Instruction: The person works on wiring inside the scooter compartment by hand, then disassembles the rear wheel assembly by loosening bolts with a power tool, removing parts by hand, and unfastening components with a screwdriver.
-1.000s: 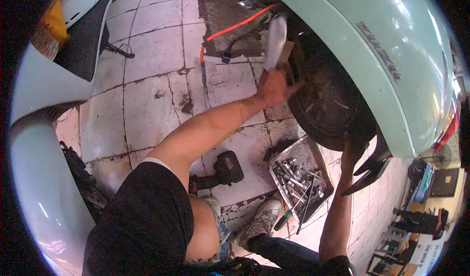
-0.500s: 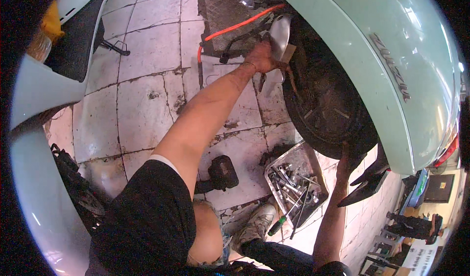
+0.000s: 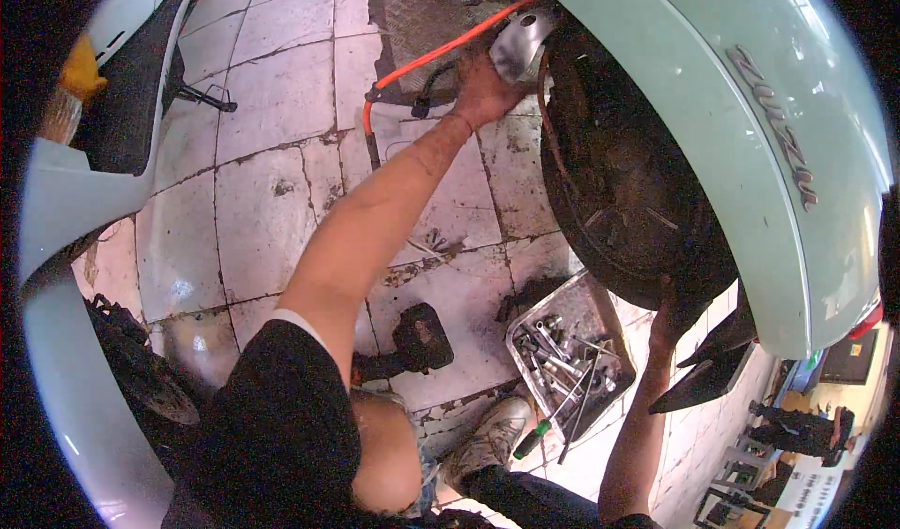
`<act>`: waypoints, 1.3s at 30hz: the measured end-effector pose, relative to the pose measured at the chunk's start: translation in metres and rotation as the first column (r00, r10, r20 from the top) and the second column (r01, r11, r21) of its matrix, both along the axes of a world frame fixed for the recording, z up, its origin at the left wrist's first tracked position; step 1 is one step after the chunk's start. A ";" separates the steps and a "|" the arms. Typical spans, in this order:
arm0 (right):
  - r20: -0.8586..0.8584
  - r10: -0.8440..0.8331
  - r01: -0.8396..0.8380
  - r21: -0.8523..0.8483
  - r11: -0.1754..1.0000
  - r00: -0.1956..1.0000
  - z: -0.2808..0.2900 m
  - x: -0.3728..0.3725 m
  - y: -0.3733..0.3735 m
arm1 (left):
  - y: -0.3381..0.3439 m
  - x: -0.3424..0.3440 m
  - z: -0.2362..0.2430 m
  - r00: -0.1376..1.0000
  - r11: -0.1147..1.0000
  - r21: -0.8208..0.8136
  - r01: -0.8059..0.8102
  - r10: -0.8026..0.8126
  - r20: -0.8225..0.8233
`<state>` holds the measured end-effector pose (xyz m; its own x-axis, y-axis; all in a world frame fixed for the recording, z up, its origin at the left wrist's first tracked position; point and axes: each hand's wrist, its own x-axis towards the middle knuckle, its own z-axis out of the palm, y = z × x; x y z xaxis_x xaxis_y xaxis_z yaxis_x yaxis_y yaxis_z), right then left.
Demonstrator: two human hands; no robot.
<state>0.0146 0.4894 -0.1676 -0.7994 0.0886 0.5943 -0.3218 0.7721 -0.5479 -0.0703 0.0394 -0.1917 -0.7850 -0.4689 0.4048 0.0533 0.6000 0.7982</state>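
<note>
My left hand point(image 3: 486, 95) is closed round a curved silver metal plate point(image 3: 518, 49) with a dark hole near its top. It holds the plate beside the upper left edge of a dark, dirty wheel point(image 3: 614, 177) under a pale green scooter's rear body point(image 3: 698, 88). Against the wheel's lower edge rests my right hand point(image 3: 667, 315); its fingers are lost in shadow and I cannot tell how they are bent. A thin brownish cable or tube point(image 3: 551, 135) runs along the wheel's left side.
By my shoe point(image 3: 487, 435) lies a metal tray point(image 3: 614, 407) with several sockets and wrenches, and a green-handled screwdriver point(image 3: 532, 441) across its edge. A black power tool point(image 3: 422, 340) stands on the tiles. An orange hose point(image 3: 450, 46) crosses a dark mat point(image 3: 403, 22). Another scooter point(image 3: 70, 332) is at left.
My left hand has shifted slightly left with the metal plate. The plate has turned, and its broad face and hole now show. The right hand stays at the wheel's lower edge.
</note>
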 end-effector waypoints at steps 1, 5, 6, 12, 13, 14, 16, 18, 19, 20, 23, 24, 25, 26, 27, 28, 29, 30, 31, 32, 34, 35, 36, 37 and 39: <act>0.090 -0.027 0.031 -0.041 0.999 0.996 0.006 0.007 -0.016 | -0.006 0.006 0.014 0.992 0.972 0.229 0.059 -0.031 -0.124; 0.074 0.108 -0.086 -0.255 0.963 0.991 0.005 0.005 -0.029 | -0.019 -0.014 0.026 0.800 0.772 0.421 0.476 -0.182 -0.571; 0.072 0.099 -0.079 -0.247 0.966 0.992 0.002 0.002 -0.019 | -0.012 -0.008 0.042 0.745 0.351 0.668 0.656 -0.159 -0.648; 0.002 0.038 -0.037 -0.080 0.996 0.999 0.012 0.003 -0.023 | 0.031 0.036 0.041 0.782 -0.111 0.802 0.587 -0.180 -0.597; 0.065 -0.027 0.026 0.013 1.000 0.998 0.006 -0.007 0.002 | 0.040 0.042 0.041 0.776 -0.175 0.795 0.581 -0.175 -0.606; 0.127 -0.094 0.081 0.104 0.991 0.987 0.001 -0.012 0.015 | 0.042 0.045 0.041 0.773 -0.234 0.787 0.570 -0.170 -0.611; 0.046 0.039 -0.040 0.012 0.999 0.998 0.005 0.003 -0.022 | 0.021 0.055 0.033 0.817 0.252 0.781 0.571 -0.267 -0.511; -0.054 0.149 -0.152 -0.053 0.987 0.987 0.014 0.014 -0.044 | 0.016 0.066 0.041 0.865 0.657 0.569 0.495 -0.314 -0.391; -0.031 0.059 -0.060 -0.041 0.997 0.998 0.017 0.014 -0.043 | 0.027 0.079 0.066 0.890 0.870 0.212 0.446 -0.455 -0.006; -0.007 -0.024 0.024 -0.031 0.999 1.000 0.020 0.015 -0.044 | 0.040 0.095 0.081 0.844 0.859 -0.209 0.467 -0.363 0.395; -0.071 0.197 -0.206 -0.142 0.968 0.978 0.011 0.004 -0.022 | 0.096 0.123 0.014 0.796 0.913 -0.244 0.327 -0.405 -0.450; -0.069 0.188 -0.196 -0.155 0.968 0.980 0.008 0.004 -0.027 | 0.091 0.128 -0.007 0.789 0.859 -0.266 0.438 -0.509 -0.345; -0.080 0.181 -0.191 -0.135 0.972 0.980 0.009 0.006 -0.033 | 0.085 0.140 -0.014 0.757 0.788 -0.268 0.555 -0.612 -0.231; -0.090 0.173 -0.183 -0.117 0.976 0.981 0.007 0.008 -0.037 | 0.075 0.145 -0.019 0.745 0.772 -0.270 0.575 -0.631 -0.217; -0.104 0.037 -0.026 0.106 0.994 0.994 -0.003 -0.010 0.002 | 0.069 0.140 -0.007 0.694 0.765 -0.071 0.640 -0.615 -0.373; -0.107 0.016 -0.006 0.093 0.996 0.994 -0.007 -0.012 0.003 | 0.057 0.139 -0.004 0.668 0.715 0.122 0.688 -0.558 -0.492; -0.142 0.061 -0.051 0.077 0.996 0.988 -0.012 -0.012 0.003 | 0.051 0.145 -0.003 0.695 0.683 0.260 0.682 -0.496 -0.520; -0.175 0.104 -0.095 0.062 0.994 0.979 -0.016 -0.009 0.001 | 0.045 0.154 -0.002 0.728 0.634 0.395 0.665 -0.432 -0.532; 0.040 -0.012 0.016 -0.111 0.994 0.999 -0.014 -0.002 -0.014 | 0.033 0.164 0.007 0.782 0.702 0.397 0.592 -0.381 -0.493; -0.044 0.066 -0.071 -0.123 0.990 0.997 -0.013 0.000 -0.025 | 0.017 0.177 0.003 0.808 0.712 0.418 0.564 -0.374 -0.455; -0.086 0.110 -0.103 0.083 0.991 0.990 -0.016 -0.002 -0.014 | -0.005 0.206 -0.004 0.857 0.746 0.434 0.505 -0.376 -0.351; -0.136 0.084 -0.060 0.173 0.983 0.987 -0.007 0.000 -0.001 | -0.003 0.219 0.001 0.836 0.688 0.488 0.537 -0.355 -0.419; -0.076 0.134 -0.127 0.089 0.988 0.988 -0.010 0.008 -0.003 | -0.009 0.235 -0.020 0.915 0.804 0.455 0.384 -0.267 -0.301; -0.021 0.197 -0.197 -0.002 0.980 0.980 -0.014 0.015 -0.010 | -0.005 0.246 -0.040 0.955 0.841 0.472 0.265 -0.161 -0.250; -0.043 0.089 -0.038 0.662 0.748 0.995 -0.022 0.028 0.009 | 0.015 0.254 -0.080 0.992 0.717 0.693 0.077 0.016 -0.126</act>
<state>0.0429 0.4982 -0.1895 -0.7449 -0.3953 0.5375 -0.3995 0.9095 0.1152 0.1836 0.0543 -0.2718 -0.7734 -0.6309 0.0619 0.1799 -0.1248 0.9758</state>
